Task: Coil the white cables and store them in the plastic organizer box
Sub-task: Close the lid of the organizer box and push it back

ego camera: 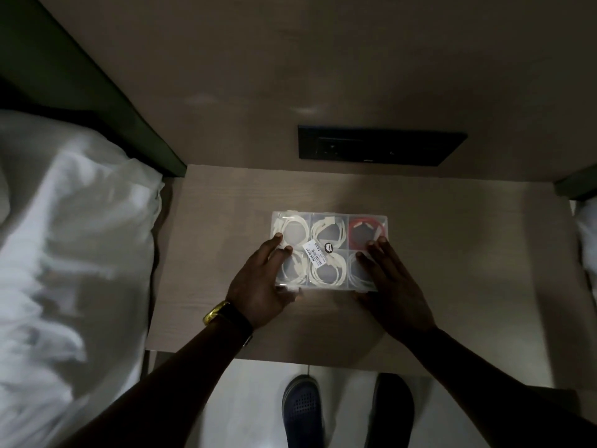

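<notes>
Here, left hand and right hand flat, fingers spread on closed box, coiled cables between them.

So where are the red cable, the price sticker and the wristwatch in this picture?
red cable (pixel 355 225): head view, on the top left arc of its coil.
price sticker (pixel 315 252): head view, on the middle of the white label.
wristwatch (pixel 215 311): head view, on its gold case at the left wrist.

Dim wide-angle view, one bright pool of light.
Glare whitens the organizer box; light falls off around it, bedding left of it smears softly, frame edges bow.
</notes>
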### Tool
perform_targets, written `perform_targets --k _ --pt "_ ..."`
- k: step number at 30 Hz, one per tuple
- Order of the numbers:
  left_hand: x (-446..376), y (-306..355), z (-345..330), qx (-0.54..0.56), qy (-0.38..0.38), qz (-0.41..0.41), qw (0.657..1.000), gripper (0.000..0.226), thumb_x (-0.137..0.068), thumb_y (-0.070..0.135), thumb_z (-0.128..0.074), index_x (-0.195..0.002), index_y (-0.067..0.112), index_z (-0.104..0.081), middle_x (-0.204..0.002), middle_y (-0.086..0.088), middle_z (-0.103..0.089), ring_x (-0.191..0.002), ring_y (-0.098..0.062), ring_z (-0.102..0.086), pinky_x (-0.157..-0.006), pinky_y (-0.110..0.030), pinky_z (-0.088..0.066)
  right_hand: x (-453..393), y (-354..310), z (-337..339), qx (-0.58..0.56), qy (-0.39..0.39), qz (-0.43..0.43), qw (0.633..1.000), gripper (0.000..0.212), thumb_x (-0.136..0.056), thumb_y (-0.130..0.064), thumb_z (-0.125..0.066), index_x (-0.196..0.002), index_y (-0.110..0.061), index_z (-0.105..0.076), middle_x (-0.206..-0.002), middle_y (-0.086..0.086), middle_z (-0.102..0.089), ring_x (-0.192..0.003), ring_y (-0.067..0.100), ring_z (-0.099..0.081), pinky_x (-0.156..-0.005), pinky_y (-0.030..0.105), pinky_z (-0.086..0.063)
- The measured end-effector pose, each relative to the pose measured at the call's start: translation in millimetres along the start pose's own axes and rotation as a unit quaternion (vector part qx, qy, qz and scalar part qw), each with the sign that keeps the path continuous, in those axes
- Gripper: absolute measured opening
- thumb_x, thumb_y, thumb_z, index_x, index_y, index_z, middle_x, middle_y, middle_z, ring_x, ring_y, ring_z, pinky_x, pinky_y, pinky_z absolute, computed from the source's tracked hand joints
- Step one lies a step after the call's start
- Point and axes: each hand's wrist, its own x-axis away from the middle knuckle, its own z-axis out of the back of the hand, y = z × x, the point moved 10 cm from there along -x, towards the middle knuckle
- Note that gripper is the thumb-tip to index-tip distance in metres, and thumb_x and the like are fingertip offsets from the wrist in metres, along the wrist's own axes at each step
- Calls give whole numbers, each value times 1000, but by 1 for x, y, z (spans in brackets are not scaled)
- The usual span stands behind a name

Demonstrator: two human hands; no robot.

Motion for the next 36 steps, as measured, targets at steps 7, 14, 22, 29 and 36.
perform_targets --k 7,14,22,29,36 --pt "2 0 1 -50 -1 -6 999 78 -74 61 -67 -137 20 -47 -157 -3 -33 -132 -23 -48 -96 -40 -52 1 0 4 3 9 -10 1000 75 -79 -31 -79 -144 -10 -47 -157 15 -38 -150 28 -22 -118 39 -28" --pt "-7 8 6 -72 9 -17 997 78 -69 58 -73 -133 20 -50 -154 -4 -37 -122 -27 -55 -92 -38 -53 -6 -4 12 -12 8 -19 1000 76 -78 -33 -79 -143 -10 -49 -156 16 -39 -149 29 -23 -114 49 -38" --pt "22 -47 -6 428 105 283 852 49 -85 2 -68 -131 15 -58 -110 0 -64 -92 -15 -66 -77 -32 -57 35 42 25 -233 132 -337 903 58 -83 -11 -75 -137 -15 -54 -131 17 -54 -105 30 -59 -93 44 -52" --pt "-19 -44 -15 406 98 352 838 32 -85 1 -65 -115 12 -68 -101 -12 -71 -96 -31 -69 -89 -48 -56 -6 80 22 -435 176 -444 763 44 -85 -1 -70 -127 -12 -65 -117 14 -68 -102 29 -67 -86 41 -58" --pt "-59 -54 -20 450 149 387 791 31 -84 -1 -66 -114 6 -69 -114 -17 -71 -107 -35 -66 -96 -54 -52 -33 106 15 -481 193 -474 712 44 -86 8 -67 -128 -3 -64 -123 19 -66 -111 38 -65 -86 42 -57"
